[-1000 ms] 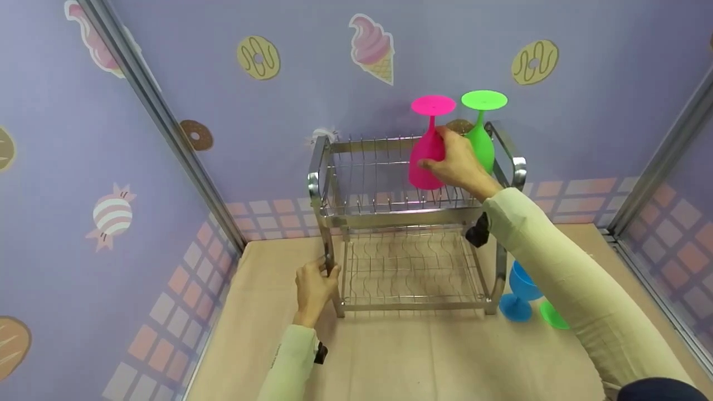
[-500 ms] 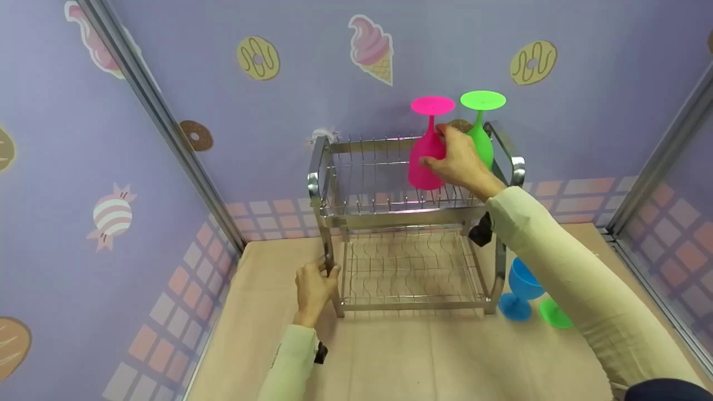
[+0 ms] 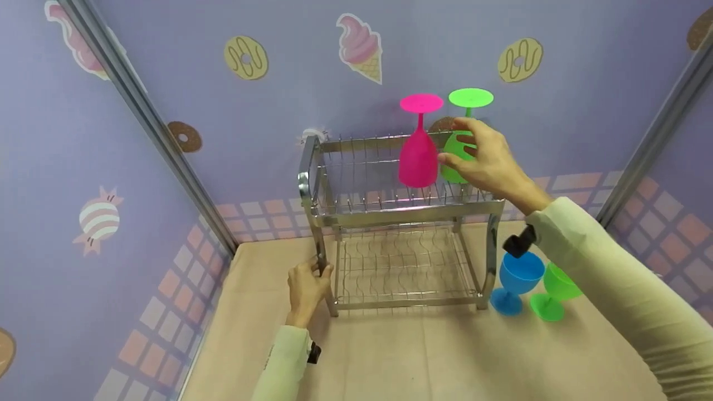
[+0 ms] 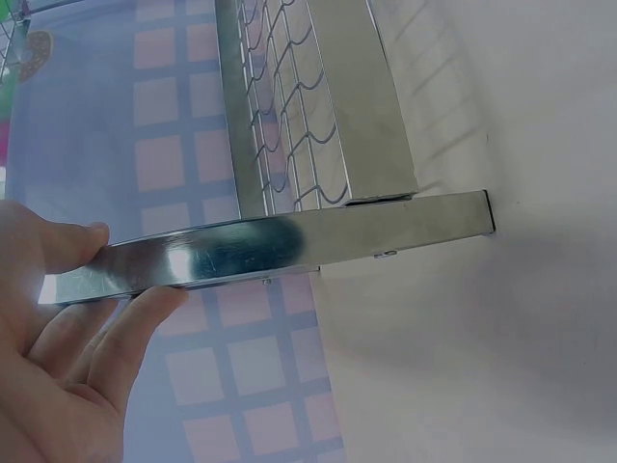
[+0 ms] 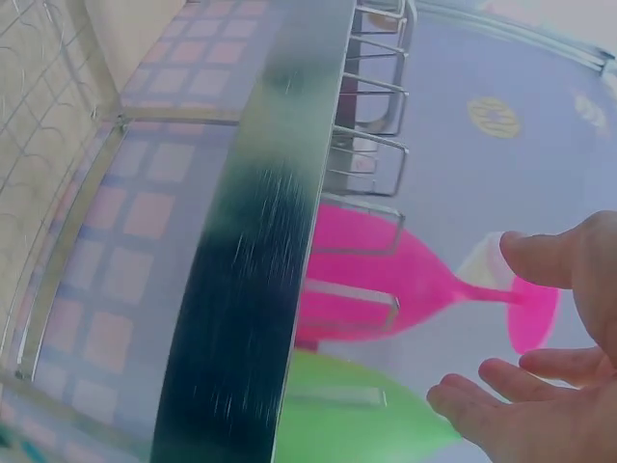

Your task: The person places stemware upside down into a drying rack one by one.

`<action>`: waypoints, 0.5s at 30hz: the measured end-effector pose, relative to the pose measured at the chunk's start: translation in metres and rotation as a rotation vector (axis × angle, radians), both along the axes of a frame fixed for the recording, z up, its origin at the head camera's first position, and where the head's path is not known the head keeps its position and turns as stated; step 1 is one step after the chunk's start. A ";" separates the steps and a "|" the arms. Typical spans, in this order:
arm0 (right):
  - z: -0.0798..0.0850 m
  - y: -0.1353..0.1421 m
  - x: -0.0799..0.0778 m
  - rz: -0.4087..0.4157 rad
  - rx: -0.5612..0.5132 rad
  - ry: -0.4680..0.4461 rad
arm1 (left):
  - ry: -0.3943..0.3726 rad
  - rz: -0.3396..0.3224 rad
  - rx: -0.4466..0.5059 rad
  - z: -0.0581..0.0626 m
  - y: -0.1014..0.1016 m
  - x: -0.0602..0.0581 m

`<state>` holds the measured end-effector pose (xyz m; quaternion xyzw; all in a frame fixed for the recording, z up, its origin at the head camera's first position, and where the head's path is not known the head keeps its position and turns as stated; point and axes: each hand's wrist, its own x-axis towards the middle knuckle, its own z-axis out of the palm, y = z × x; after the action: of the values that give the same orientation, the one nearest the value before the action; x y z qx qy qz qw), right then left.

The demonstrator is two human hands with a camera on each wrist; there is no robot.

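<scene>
Lilac wall [image 3: 289,106] behind, pale worktop [image 3: 384,356] below: left hand [image 3: 305,291] pinching the rack [image 3: 412,214] by its left post [image 3: 319,242], right hand [image 3: 491,159] spread and holding nothing beside two upturned goblets.
Releasing the pink goblet [image 3: 419,159] looks like the step in hand; best to keep the rack braced and draw the parted fingers away sideways, clear of the green goblet [image 3: 455,147], whose contact with them I cannot tell. Pink sits rim down on the upper tier, foot skyward, long axis nearly vertical; green, just to its right, points likewise. Farther right, a blue cup [image 3: 521,277] and a green cup [image 3: 560,284] stand rim up on the worktop.
</scene>
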<state>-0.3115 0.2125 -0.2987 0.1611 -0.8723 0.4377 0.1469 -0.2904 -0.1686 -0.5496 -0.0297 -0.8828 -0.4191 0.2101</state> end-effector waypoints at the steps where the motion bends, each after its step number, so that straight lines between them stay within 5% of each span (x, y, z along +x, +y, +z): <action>1: 0.000 0.005 0.005 0.003 0.000 0.005 | -0.003 -0.001 0.005 0.000 -0.001 0.000; 15: -0.015 0.077 0.056 -0.043 0.040 0.039 | 0.004 -0.016 0.019 0.000 -0.001 0.000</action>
<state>-0.2556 0.2892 -0.3135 0.1540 -0.8810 0.4137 0.1702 -0.2901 -0.1697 -0.5500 -0.0358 -0.8781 -0.4291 0.2089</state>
